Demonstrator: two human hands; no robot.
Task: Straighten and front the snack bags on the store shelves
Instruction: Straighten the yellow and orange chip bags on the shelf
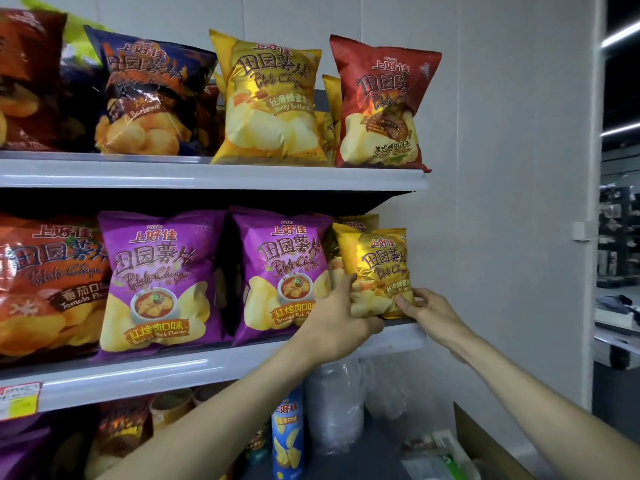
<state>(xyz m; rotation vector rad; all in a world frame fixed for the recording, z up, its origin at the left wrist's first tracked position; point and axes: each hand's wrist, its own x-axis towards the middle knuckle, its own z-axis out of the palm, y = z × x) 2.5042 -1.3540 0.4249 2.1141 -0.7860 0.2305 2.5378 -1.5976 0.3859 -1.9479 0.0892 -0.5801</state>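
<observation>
A small yellow honey-butter chip bag stands upright at the right end of the middle shelf. My left hand grips the bag's lower left side, thumb on its front. My right hand pinches its lower right corner. More yellow bags show behind it. Left of it stand two purple braised-pork bags and an orange tomato bag. The upper shelf carries a red rib-flavour bag, a yellow bag and a dark blue barbecue bag.
A white wall panel closes the shelves on the right. Below the middle shelf stand a blue chip can, clear plastic wrapping and paper cups. A cardboard box sits at bottom right. A price tag hangs on the shelf edge.
</observation>
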